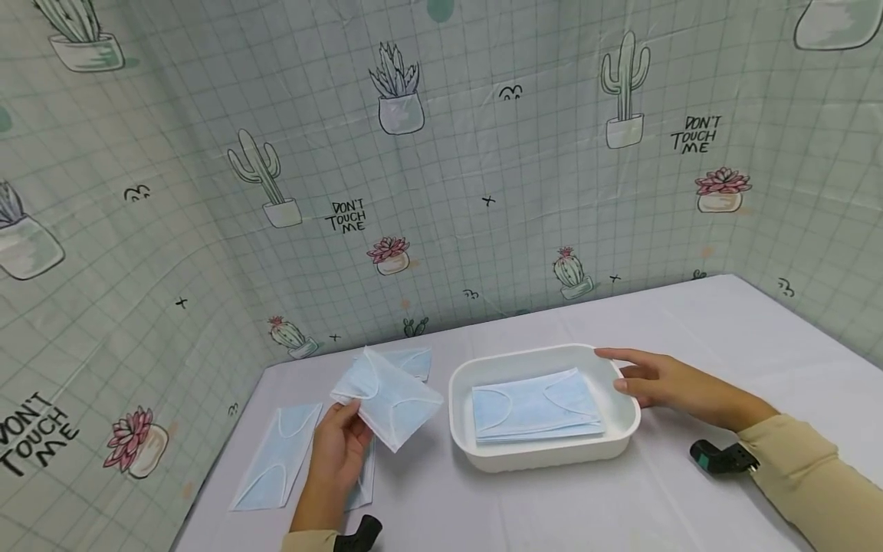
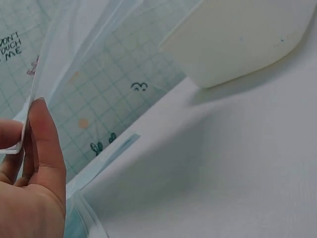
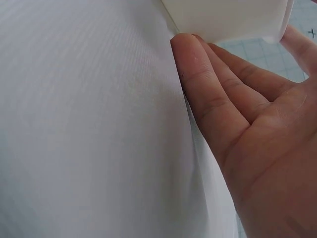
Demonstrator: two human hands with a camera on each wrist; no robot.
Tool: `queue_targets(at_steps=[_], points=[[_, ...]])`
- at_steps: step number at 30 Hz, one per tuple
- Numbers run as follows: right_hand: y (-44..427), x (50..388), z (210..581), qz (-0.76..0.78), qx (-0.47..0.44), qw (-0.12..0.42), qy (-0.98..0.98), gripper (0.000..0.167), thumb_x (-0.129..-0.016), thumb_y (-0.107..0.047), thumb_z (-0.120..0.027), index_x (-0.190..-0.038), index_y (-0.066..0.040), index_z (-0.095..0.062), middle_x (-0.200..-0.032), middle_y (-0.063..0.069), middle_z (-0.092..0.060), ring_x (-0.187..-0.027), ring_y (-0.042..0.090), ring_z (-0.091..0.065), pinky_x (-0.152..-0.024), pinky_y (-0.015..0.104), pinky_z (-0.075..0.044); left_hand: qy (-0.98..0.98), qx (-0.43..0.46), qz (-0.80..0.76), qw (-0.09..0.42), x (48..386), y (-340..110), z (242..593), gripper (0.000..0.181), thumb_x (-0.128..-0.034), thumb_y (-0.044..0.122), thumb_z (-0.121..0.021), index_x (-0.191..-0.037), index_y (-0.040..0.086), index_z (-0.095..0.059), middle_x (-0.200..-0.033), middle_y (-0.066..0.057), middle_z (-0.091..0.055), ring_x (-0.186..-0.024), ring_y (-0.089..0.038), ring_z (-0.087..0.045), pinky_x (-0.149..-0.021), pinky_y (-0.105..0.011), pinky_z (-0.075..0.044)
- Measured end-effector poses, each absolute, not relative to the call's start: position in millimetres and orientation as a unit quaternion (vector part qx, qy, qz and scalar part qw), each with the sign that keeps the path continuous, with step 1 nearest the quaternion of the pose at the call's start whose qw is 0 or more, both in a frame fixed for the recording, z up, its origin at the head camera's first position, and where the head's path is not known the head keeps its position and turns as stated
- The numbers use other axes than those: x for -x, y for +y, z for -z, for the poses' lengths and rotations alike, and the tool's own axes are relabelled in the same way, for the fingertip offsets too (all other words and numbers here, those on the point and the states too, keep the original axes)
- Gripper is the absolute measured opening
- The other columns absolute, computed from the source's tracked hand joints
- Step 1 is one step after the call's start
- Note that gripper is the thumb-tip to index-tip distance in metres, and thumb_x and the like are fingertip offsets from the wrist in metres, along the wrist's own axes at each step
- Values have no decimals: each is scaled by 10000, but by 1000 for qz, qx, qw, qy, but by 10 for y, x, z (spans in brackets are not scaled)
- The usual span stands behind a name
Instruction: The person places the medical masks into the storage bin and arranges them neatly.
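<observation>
Pinched by its lower left corner between the thumb and fingers of my left hand, a light-blue face mask with white ear loops is held up above the table. The left wrist view shows the mask's edge between thumb and fingers. My right hand touches the right end of a white plastic tray, its fingers fairly straight against the wall and rim. Inside the tray lies a stack of blue masks. In the right wrist view the fingertips meet the tray's corner.
Left of the left hand a mask lies flat on the white table. Another mask is behind the held one, and one more is partly hidden by the left hand. A cactus-print cloth hangs behind the table.
</observation>
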State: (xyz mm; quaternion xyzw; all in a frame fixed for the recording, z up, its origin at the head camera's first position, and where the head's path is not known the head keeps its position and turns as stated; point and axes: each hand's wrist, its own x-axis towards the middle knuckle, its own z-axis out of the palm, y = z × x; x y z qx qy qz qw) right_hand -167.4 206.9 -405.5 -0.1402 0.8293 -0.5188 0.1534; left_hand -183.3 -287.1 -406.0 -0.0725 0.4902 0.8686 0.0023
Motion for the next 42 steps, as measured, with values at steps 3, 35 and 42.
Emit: queue_targets(at_steps=[3,35,42], points=[[2070,1672,4066,518,138,149,831,594,-1032,-322,-556,-1573,-253,-322,-1507,242,-397,-1315,324,-469,-902,349,-496,495,71,-866,5,1837,-2823,4062,175,-1047,82,-479,-1212,26,-467,-970,-25,-626,-849,-96,-647,-752,-199,-532],[2066,1709,4054,529,141,150,823,613,-1025,-305,-571,-1577,-226,-317,-1496,250,-412,-1268,301,-522,-891,348,-513,592,6,-805,34,1813,-2626,4062,501,-948,-36,-547,-1417,-46,-373,-1099,-52,-625,-958,-162,-662,-851,-320,-549],[2063,1700,4074,537,144,152,817,619,-1031,-283,-566,-1583,-181,-304,-1516,287,-365,-1285,334,-505,-874,367,-528,600,17,-798,48,1825,-2686,4058,430,-1001,98,-544,-1406,30,-417,-1054,-35,-644,-943,-177,-661,-809,-316,-554]])
